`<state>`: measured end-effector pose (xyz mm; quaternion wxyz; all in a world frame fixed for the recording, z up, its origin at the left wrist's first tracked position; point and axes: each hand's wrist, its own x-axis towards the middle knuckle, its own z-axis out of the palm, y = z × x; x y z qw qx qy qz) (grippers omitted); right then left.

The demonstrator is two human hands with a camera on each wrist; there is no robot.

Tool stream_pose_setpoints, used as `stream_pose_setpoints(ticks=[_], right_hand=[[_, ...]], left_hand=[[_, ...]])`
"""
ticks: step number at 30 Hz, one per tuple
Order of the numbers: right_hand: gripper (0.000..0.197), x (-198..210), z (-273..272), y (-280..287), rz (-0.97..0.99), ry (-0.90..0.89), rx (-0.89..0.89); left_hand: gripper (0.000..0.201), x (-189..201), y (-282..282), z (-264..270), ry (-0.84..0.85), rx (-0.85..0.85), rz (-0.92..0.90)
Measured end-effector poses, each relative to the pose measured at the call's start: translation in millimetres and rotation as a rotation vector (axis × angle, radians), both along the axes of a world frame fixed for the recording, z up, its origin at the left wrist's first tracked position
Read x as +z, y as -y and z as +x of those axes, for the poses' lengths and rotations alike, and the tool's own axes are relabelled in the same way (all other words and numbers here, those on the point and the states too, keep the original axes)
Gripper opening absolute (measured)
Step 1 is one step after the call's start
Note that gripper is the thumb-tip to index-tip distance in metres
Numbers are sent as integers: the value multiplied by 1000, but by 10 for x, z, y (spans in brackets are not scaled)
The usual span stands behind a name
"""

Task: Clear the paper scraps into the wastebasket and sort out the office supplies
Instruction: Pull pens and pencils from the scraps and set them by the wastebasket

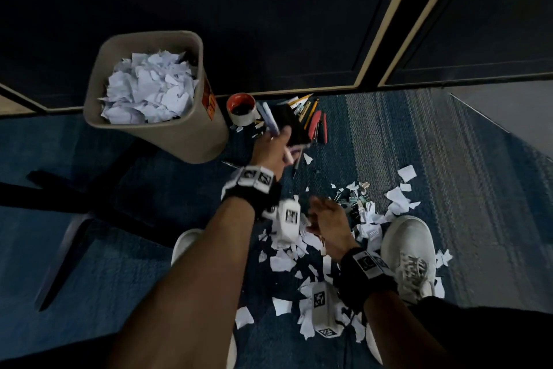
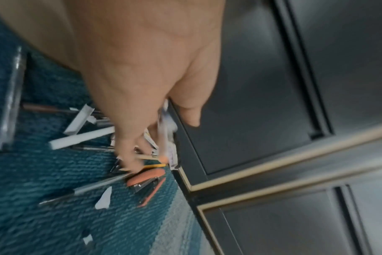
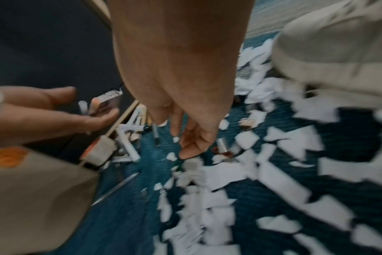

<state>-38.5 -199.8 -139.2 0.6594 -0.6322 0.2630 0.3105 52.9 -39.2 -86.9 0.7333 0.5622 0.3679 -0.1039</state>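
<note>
Torn white paper scraps [image 1: 287, 261] [image 3: 273, 172] litter the blue carpet between my feet. The beige wastebasket [image 1: 191, 141] [image 3: 33, 189] at the left is heaped with scraps. My left hand [image 1: 273, 147] [image 2: 142, 146] [image 3: 87, 117] hovers over the supplies pile by the cabinet and grips a few white pens [image 1: 269, 117] [image 3: 83, 107]. My right hand [image 1: 326, 216] [image 3: 185, 141] hangs just above the scraps with loose, empty fingers. A red stapler [image 1: 317, 129] [image 2: 146, 174], pencils [image 1: 311, 108] and a red-cored tape roll [image 1: 241, 110] [image 3: 100, 151] lie in the pile.
A dark cabinet [image 1: 299, 24] runs along the back. Binder clips [image 1: 356, 201] sit among scraps to the right. A grey pen [image 1: 297, 165] [image 2: 83, 189] lies on the carpet. My white shoes [image 1: 410, 249] flank the scraps. Dark chair legs [image 1: 74, 198] spread at the left.
</note>
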Motion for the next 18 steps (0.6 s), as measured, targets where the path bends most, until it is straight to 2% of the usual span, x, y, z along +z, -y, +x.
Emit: stream_pose_setpoints(ticks=[2,3,5,10,11,13,16,18], right_hand=[[17,-82,-49,170,6,-35,-39],[16,-114,-76,256,1,-42,-50],[14,-122,-115,407,-24,-23,-55],[24,-249,-87,537,-200,63,20],[25,-284,-76,518,-264,92,68],[24,-333,-59,479,-359,157,172],[21,-299,19,462,-505,225,174],[16,-298,100,473,-650,329,211]], left_hand=[[29,53,-20,111,0,-74,-97],[33,18,-24,99,-26,-137,-65],[36,-107,-34,-80,-96,-229,123],[19,-578,-205,-909,-209,-175,705],[19,-675,-214,-1069,-233,-183,781],[20,-810,-158,-1303,-240,-195,799],[54,-861,33,-1415,-252,-273,754],[80,-814,208,-1444,-307,-442,861]])
